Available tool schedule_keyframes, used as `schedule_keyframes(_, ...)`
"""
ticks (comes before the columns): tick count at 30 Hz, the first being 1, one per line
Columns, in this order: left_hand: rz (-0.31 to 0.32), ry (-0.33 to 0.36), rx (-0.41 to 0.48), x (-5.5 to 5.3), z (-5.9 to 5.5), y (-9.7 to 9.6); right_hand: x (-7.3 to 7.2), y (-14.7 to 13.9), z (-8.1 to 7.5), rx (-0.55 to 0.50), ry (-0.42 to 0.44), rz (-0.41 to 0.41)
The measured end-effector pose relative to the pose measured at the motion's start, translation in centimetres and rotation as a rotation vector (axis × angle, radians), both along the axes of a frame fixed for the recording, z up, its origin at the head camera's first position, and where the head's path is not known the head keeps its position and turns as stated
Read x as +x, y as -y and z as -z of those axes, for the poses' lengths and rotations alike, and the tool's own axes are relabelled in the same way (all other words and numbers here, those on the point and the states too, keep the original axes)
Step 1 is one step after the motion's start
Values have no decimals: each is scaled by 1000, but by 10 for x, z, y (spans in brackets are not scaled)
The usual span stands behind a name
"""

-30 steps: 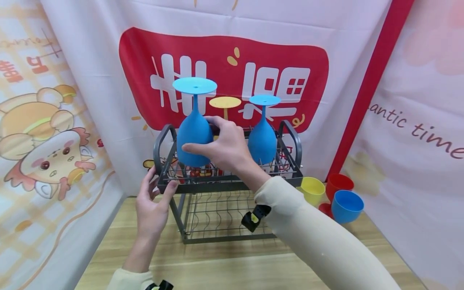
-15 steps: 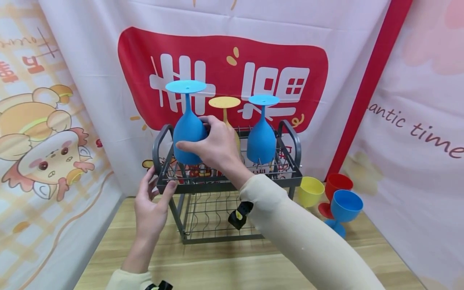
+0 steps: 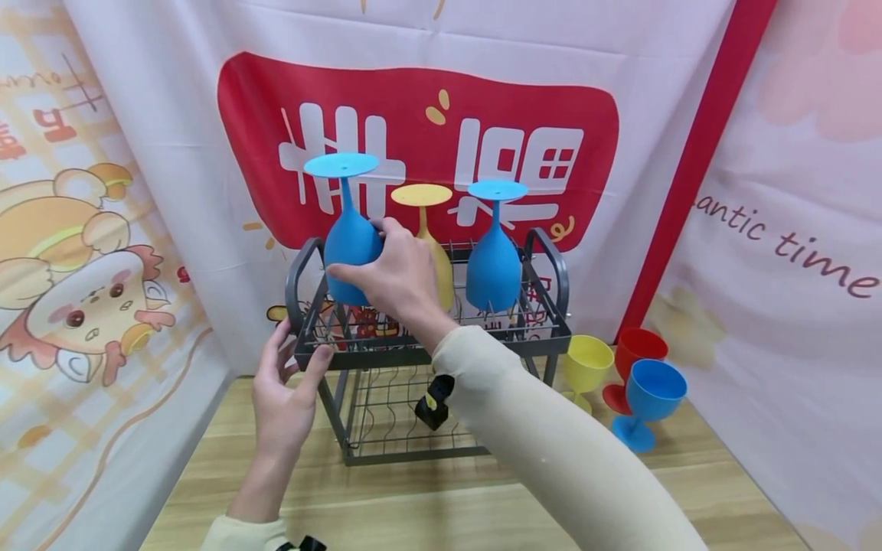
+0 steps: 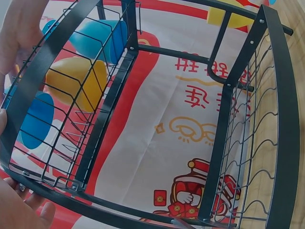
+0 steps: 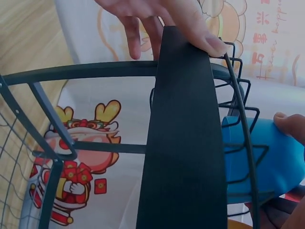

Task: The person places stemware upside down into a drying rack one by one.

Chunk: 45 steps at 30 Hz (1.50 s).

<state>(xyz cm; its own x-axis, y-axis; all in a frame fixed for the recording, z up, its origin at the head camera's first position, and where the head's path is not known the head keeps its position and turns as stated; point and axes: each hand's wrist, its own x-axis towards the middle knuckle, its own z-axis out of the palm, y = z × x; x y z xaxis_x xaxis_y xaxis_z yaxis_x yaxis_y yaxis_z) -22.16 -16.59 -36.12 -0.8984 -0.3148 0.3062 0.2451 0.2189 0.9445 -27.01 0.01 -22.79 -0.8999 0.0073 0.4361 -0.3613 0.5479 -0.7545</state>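
Note:
Upside down over the left end of a dark metal two-tier dish rack [image 3: 386, 357] is a blue plastic goblet [image 3: 347, 249]. My right hand [image 3: 396, 275] grips its bowl, thumb on the near side and fingers behind. In the right wrist view the rim of this goblet [image 5: 267, 157] is right at the rack's wires. My left hand [image 3: 285, 390] holds the rack's front left corner, thumb on the front rail. A yellow goblet [image 3: 442, 268] and another blue goblet [image 3: 494, 268] stand inverted on the upper tier to the right.
On the wooden table [image 3: 413, 505], right of the rack, stand an upright yellow goblet [image 3: 588, 361], a red goblet [image 3: 639, 348] and a blue goblet [image 3: 658, 389]. Grey handles [image 3: 551, 256] rise at the rack's ends. A printed cloth [image 3: 586, 53] hangs close behind.
My right hand has moved left with the blue goblet, bringing it a little lower over the rack's left end. More of the yellow goblet shows now. My left hand keeps its hold on the corner.

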Motion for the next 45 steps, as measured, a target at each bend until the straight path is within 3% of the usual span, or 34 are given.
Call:
schedule_keyframes(24,5,-12,5,0,0,0,-6,13,11,101,154,60)
schedule_keyframes(36,-3,-17,0,1,0,0,-9,12,16,96,212,59)
schedule_keyframes(45,-13,-29,-3,1,0,-1,-10,10,17,25,221,29)
